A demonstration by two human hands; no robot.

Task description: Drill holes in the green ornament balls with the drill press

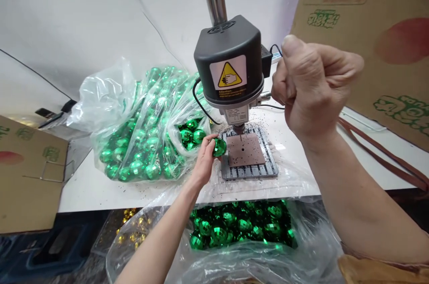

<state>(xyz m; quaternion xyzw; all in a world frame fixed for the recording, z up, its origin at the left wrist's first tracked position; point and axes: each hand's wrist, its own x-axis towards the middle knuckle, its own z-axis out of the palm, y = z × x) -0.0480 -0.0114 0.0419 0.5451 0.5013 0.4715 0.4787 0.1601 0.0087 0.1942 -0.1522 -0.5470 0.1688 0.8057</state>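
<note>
- Green faceted ball point(220, 147): at the fingertips of the left hand point(206, 155), just left of the drill bit point(240, 137), over the left edge of the slotted base plate point(234, 173).
- Left hand: fingers narrowed around the ball.
- Right hand point(313, 83): curled into a fist, raised, well apart from the left. Metal lever stub point(266, 96) points toward it; can't tell if the fist grips anything.
- Drill press point(231, 47): between the hands, black housing, yellow warning label point(229, 75) on its front.
- Brown pad point(256, 156): right of the left hand, on the base plate, small hole in it, dark chips scattered over and around.
- Clear bag point(103, 101) with more green balls: left of and beyond the left hand, mouth open near the fingers.
- Second batch of green balls point(231, 219): in clear plastic below the table edge, right of the left forearm.
- Gold pieces point(142, 226): left of the left forearm, below the white table point(87, 194).
- Cardboard box point(355, 20) behind the right hand; another box point(27, 194) well left of the left hand.
- Brown strap point(378, 154): right of the right wrist.
</note>
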